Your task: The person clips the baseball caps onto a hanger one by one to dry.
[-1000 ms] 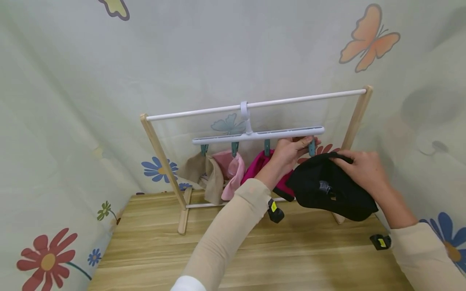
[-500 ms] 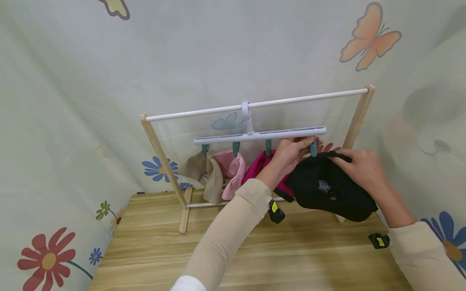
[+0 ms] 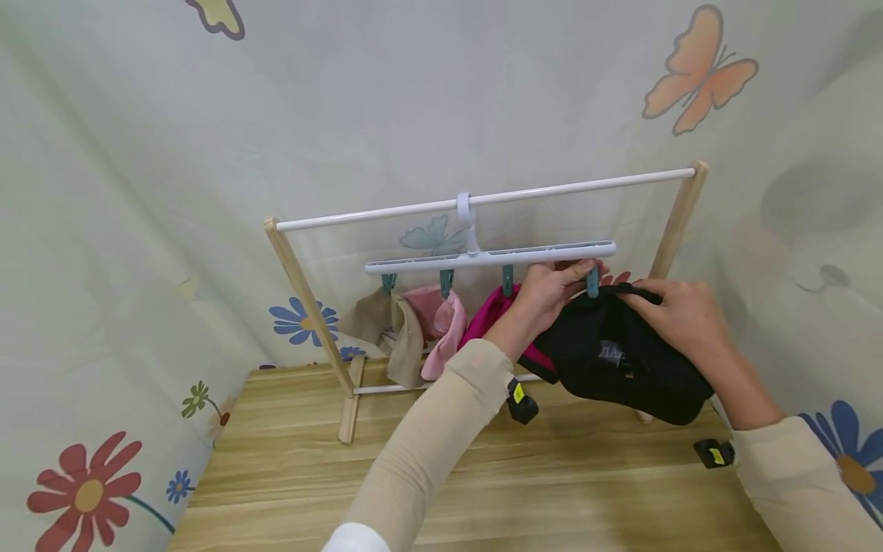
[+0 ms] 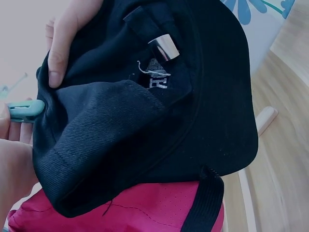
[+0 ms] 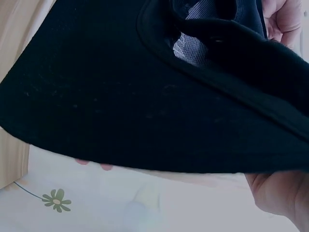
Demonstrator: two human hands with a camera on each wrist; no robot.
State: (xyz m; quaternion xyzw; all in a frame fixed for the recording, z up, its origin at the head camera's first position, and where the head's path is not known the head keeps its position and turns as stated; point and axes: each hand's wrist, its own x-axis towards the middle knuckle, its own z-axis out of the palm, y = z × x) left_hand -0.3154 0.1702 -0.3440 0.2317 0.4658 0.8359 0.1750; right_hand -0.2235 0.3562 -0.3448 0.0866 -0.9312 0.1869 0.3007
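A black cap (image 3: 593, 345) hangs tilted from my right hand (image 3: 690, 322), which pinches its upper edge. My left hand (image 3: 546, 297) holds the teal clip (image 3: 592, 282) at the right end of the white hanger (image 3: 545, 254). In the left wrist view this clip (image 4: 26, 111) meets the cap's edge (image 4: 41, 108); whether its jaws close on the fabric cannot be told. A metal buckle (image 4: 166, 47) shows on the cap's strap. The brim (image 5: 120, 106) fills much of the right wrist view.
The hanger hooks over the white rod (image 3: 586, 186) of a wooden-legged rack (image 3: 672, 226). Other clips hold a beige cap (image 3: 407, 345), a pink cap (image 3: 448, 330) and a magenta cap (image 3: 486, 314). Below lies a wood-grain tabletop (image 3: 290, 468); a patterned backdrop (image 3: 331, 100) stands behind.
My right hand has shifted slightly left and up, bringing the black cap's upper edge to the right-end clip. My left hand stays at that clip.
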